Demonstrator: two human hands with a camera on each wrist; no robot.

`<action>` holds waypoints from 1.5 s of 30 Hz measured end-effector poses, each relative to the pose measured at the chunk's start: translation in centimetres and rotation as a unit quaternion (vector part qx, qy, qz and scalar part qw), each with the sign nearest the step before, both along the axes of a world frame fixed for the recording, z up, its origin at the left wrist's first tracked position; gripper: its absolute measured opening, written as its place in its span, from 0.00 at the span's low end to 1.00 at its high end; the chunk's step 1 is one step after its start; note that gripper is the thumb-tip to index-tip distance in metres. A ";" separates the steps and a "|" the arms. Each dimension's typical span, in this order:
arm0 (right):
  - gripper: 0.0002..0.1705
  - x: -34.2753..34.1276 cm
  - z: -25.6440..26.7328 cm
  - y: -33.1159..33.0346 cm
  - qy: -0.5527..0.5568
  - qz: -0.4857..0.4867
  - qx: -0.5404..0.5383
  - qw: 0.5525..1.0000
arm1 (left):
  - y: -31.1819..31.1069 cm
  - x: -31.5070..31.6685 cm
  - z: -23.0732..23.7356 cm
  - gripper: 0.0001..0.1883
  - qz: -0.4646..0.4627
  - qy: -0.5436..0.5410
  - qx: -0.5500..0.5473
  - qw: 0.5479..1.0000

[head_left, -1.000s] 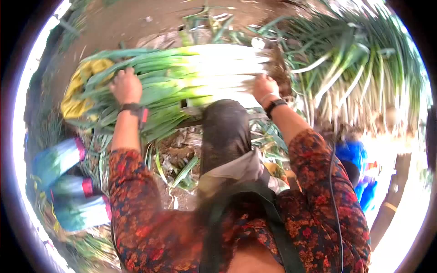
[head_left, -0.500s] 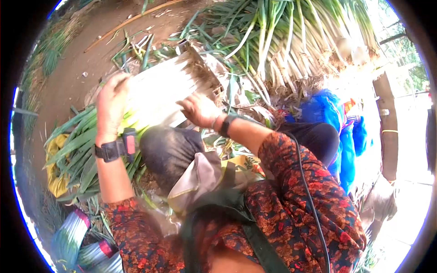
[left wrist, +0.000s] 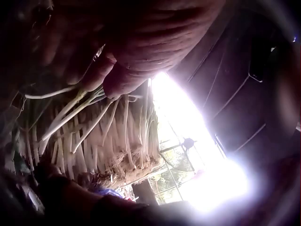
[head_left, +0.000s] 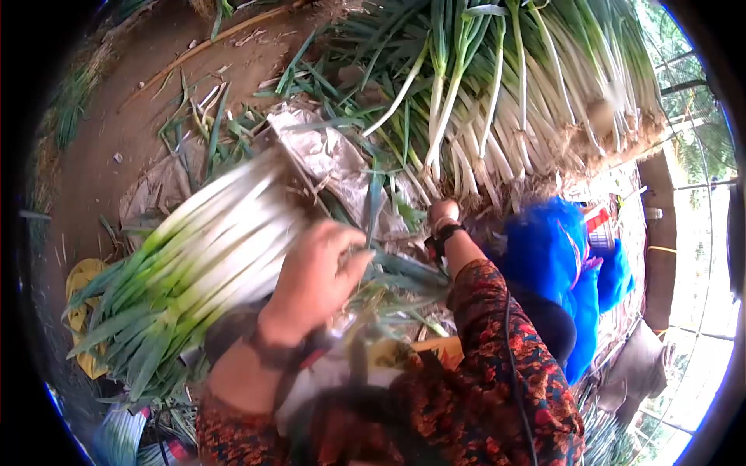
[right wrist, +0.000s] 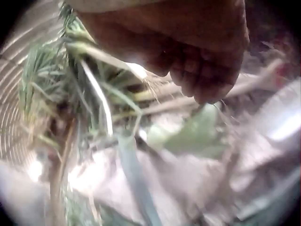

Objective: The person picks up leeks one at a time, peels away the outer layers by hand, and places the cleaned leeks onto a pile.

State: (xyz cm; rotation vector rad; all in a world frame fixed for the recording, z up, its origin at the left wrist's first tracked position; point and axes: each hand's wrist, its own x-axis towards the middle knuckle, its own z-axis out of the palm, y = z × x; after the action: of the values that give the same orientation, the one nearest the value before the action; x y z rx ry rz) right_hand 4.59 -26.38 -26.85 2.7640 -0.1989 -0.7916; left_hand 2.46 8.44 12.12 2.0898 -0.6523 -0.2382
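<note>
A stack of long green onions [head_left: 233, 225] lies on the left in the head view, white stems toward the middle and green leaves to the lower left. My left hand [head_left: 315, 276] is near the stems' right end, fingers loosely bent with nothing between them. Further right, my right hand [head_left: 444, 211] is at the root ends of a big pile of green onions [head_left: 497, 116]. In the right wrist view its fingers [right wrist: 204, 80] curl down beside pale stems and roots; I cannot tell whether they grip a stem.
A pale crumpled sheet [head_left: 326, 155] lies between stack and pile. Blue plastic [head_left: 548, 245] is at the right, near a post [head_left: 659, 233]. Tied bundles [head_left: 120, 435] lie lower left, and yellow cloth [head_left: 81, 283] shows under the leaves. Loose leaves litter the soil.
The head view has swung right. Both hands have left the stack: the right has reached out to the pile's roots, and the left has moved right, past the white stems.
</note>
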 end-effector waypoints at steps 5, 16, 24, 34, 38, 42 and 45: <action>0.25 11.7 2.4 -4.8 -0.340 -0.432 0.292 0.783 | -0.9 0.8 -0.2 0.12 -0.024 0.074 0.067 0.995; 0.20 10.3 6.9 -0.3 -0.330 -0.383 0.382 0.774 | -2.0 1.1 -0.1 0.12 -0.040 0.078 0.099 0.991; 0.12 -6.2 10.7 13.6 -0.190 -0.574 0.707 0.368 | -1.8 -0.6 -1.0 0.10 -0.044 -0.009 0.076 0.996; 0.15 -9.9 34.7 19.7 -0.132 -0.372 0.777 0.490 | 0.7 0.7 -2.1 0.27 -0.018 -0.322 0.093 0.942; 0.17 -14.3 37.0 23.2 -0.039 -0.268 0.814 0.513 | 7.4 1.9 3.4 0.28 -0.011 -0.448 0.235 0.863; 0.24 -12.4 36.3 26.6 -0.073 0.041 0.700 0.709 | 18.3 1.3 8.1 0.08 -0.031 -0.369 0.372 0.851; 0.23 -6.0 35.6 31.1 -0.208 0.271 0.596 0.727 | 26.9 0.3 7.8 0.08 0.097 -0.382 0.420 0.818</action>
State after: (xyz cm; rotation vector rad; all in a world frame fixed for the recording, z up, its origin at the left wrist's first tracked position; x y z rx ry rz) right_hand -1.41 4.76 8.73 3.6971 1.5065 -0.0243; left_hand 2.78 35.38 19.95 3.1211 -0.8804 0.5853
